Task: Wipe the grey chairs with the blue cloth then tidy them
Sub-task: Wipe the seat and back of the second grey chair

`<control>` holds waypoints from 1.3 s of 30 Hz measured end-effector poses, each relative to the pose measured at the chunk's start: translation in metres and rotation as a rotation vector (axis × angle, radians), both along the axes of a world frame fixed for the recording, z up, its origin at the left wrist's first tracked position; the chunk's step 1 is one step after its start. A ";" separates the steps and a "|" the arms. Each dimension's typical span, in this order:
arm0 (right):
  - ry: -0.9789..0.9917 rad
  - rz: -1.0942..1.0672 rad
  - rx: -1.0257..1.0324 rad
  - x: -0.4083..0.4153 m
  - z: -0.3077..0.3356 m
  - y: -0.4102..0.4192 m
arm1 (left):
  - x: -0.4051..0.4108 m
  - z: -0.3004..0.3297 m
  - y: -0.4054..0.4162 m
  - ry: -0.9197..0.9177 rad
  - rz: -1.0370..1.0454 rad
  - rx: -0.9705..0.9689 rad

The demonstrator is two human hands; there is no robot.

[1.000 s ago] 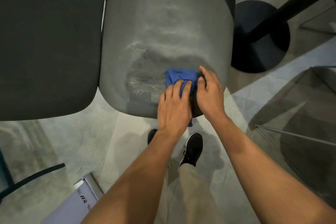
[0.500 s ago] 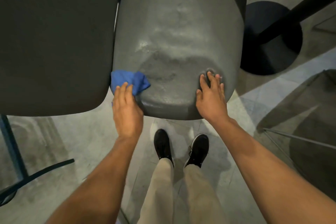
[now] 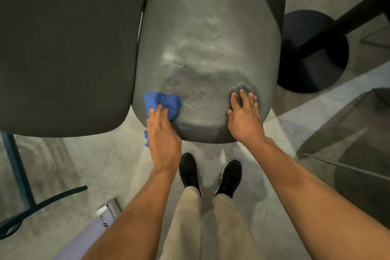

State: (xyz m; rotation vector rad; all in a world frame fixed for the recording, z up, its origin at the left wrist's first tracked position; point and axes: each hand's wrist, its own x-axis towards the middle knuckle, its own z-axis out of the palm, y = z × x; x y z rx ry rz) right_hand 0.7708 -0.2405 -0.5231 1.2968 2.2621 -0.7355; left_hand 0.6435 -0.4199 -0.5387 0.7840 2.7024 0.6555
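Observation:
A grey chair (image 3: 206,34) fills the upper middle, its moulded shell smeared with damp streaks. My left hand (image 3: 162,133) holds the bunched blue cloth (image 3: 166,101) against the shell's lower left edge; a scrap of cloth sticks out below the hand. Over on the shell's lower right, my right hand (image 3: 242,116) lies flat with fingers spread, the fingertips by a small dimple. A second, darker grey chair (image 3: 63,44) stands close on the left, almost touching the first.
A black round pedestal base (image 3: 310,53) with a slanting pole stands on the floor at the right. A wire-framed piece (image 3: 348,154) is at the far right. A dark curved leg (image 3: 42,202) and a pale box (image 3: 99,226) lie lower left. My black shoes (image 3: 211,175) stand below the chair.
My left hand carried the cloth from beside my right hand across to the shell's lower left edge. My right hand let go of the cloth and now lies flat on the shell.

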 end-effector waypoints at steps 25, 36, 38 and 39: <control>0.641 -0.717 -0.719 0.000 0.244 -0.065 | 0.036 0.265 0.008 -0.731 0.042 0.353; 0.871 -0.488 -0.363 0.010 0.365 -0.066 | 0.051 0.362 -0.007 -0.493 -0.033 0.411; 0.883 -0.422 -0.305 0.005 0.379 -0.064 | 0.049 0.379 -0.008 -0.537 -0.016 0.459; 0.899 -0.381 -0.300 0.003 0.387 -0.064 | 0.046 0.385 -0.008 -0.543 -0.011 0.483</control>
